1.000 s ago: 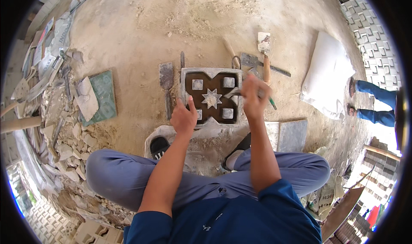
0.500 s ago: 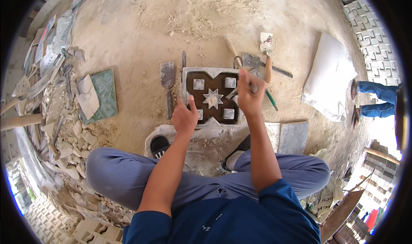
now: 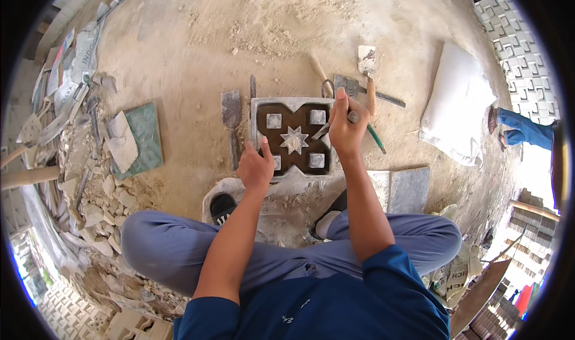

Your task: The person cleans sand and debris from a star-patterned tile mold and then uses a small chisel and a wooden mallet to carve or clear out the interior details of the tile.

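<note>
A square grey mould [image 3: 261, 103] stands before my feet. Dark brown smooth material [image 3: 288, 114] fills the channels around its square blocks and an eight-pointed star block [image 3: 294, 140]. My right hand [image 3: 348, 124] is closed around a slim hand tool, its rounded end [image 3: 353, 117] showing at the fist. The tool's metal tip [image 3: 321, 131] reaches over the mould's right side; its exact kind is unclear. At the lower left wall is my left hand [image 3: 256, 165], thumb and index finger apart on either side of the wall. Its other fingers are partly hidden.
A flat scraper [image 3: 231, 109] lies left of the mould. Beyond its right corner are a trowel [image 3: 367, 61], a wooden-handled tool [image 3: 317, 64] and a green-handled tool [image 3: 377, 137]. A white sack [image 3: 458, 103] lies right; rubble [image 3: 99, 211] is heaped left. Another person's legs [image 3: 524, 129] show far right.
My right hand, blurred before, is sharper now, with its thumb straighter and a little higher. My left hand keeps its place by the wall. The whole view has shifted slightly.
</note>
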### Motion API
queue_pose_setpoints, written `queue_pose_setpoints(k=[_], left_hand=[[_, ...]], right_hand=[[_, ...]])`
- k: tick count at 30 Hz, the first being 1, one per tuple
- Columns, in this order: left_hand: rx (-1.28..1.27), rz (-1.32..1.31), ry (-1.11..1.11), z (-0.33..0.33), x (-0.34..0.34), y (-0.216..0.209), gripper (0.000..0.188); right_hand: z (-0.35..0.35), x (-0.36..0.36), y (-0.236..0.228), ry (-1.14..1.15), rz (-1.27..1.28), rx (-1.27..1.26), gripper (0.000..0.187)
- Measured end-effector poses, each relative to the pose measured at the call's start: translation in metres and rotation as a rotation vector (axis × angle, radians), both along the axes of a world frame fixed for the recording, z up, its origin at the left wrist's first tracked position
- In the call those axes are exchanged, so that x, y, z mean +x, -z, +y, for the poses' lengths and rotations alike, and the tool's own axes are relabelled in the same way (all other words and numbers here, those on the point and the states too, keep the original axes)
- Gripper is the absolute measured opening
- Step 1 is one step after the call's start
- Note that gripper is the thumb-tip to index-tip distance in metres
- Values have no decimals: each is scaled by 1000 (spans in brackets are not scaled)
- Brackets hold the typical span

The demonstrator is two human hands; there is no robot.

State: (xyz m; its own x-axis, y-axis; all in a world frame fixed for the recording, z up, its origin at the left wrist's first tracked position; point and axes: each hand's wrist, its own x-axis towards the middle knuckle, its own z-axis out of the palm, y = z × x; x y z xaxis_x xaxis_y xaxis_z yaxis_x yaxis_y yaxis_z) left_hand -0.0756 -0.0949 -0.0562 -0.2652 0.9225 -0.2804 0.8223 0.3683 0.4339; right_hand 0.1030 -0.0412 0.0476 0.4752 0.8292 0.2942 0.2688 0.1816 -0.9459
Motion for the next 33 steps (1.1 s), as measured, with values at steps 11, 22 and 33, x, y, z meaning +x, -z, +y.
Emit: queue_pose_setpoints(k=[11,22,33], left_hand=[[-5,18,-27,-1,-8,9,73],[-19,10,-19,-2,-3,7,74],[-46,5,-29,0,-2,7,74]], right_hand=[[-12,-7,-22,-44,4,-115,48],[-5,-6,3,-59,1,5,47],[-26,-5,-22,-79,45,30,44]])
